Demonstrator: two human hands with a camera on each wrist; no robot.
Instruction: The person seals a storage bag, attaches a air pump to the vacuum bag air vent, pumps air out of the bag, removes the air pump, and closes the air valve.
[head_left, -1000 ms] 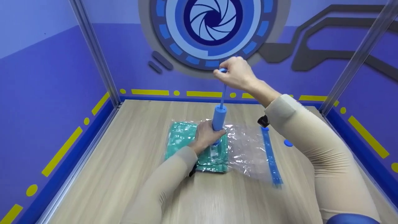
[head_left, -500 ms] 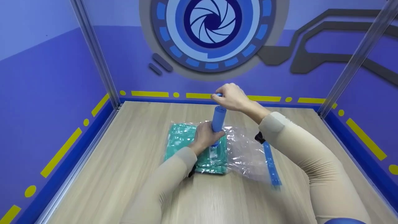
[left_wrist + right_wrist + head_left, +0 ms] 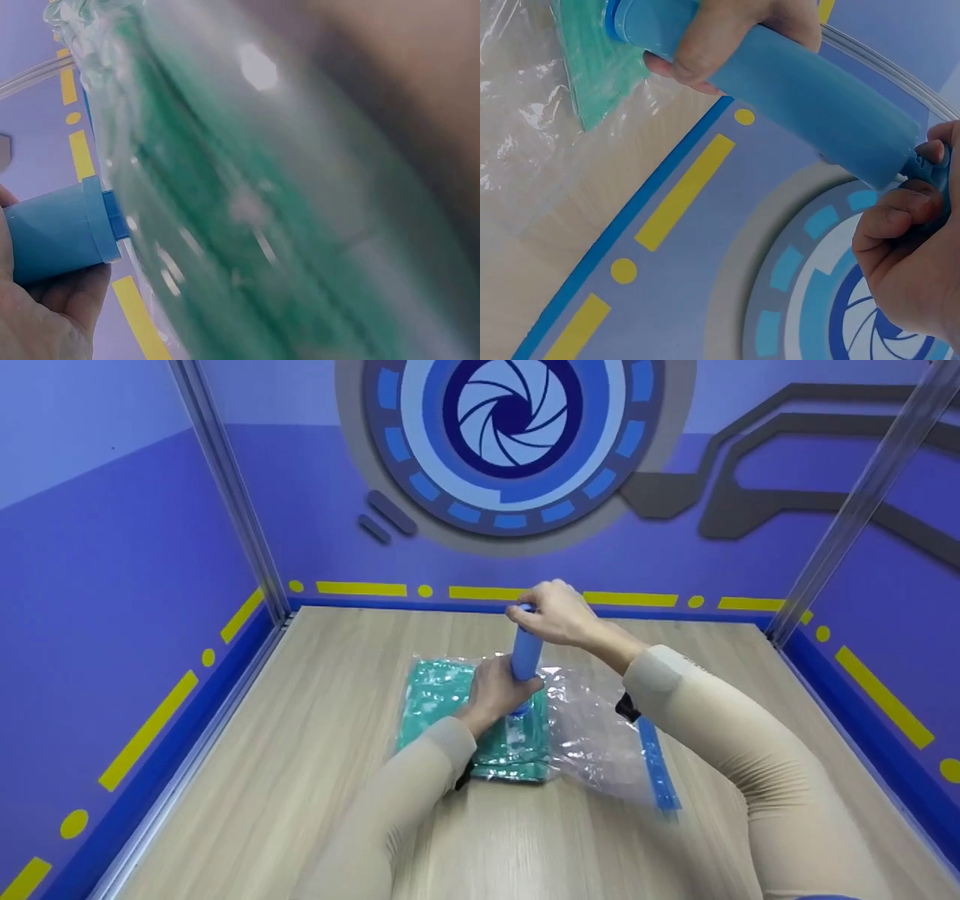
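Note:
A blue hand pump [image 3: 528, 653] stands on a clear vacuum storage bag [image 3: 592, 735] with folded green cloth [image 3: 439, 690] inside. My left hand [image 3: 498, 690] grips the pump's lower barrel, just above the bag's valve. In the left wrist view the barrel's end collar [image 3: 99, 221] meets the bag, whose green side fills much of that view. My right hand [image 3: 556, 611] holds the pump handle [image 3: 934, 184] at the top, fingers curled round it. The handle sits close against the barrel's end, with the rod almost fully inside.
The bag's blue zip strip [image 3: 660, 769] lies to the right, partly under the right forearm. A light wooden table [image 3: 247, 780] carries everything. Blue-purple printed walls [image 3: 465, 559] with yellow dashes enclose the back and sides, with metal posts [image 3: 232, 487] at the corners.
My right hand has come down with the handle, pushing the long exposed rod into the barrel. The left hand keeps its grip, and the bag stays in place.

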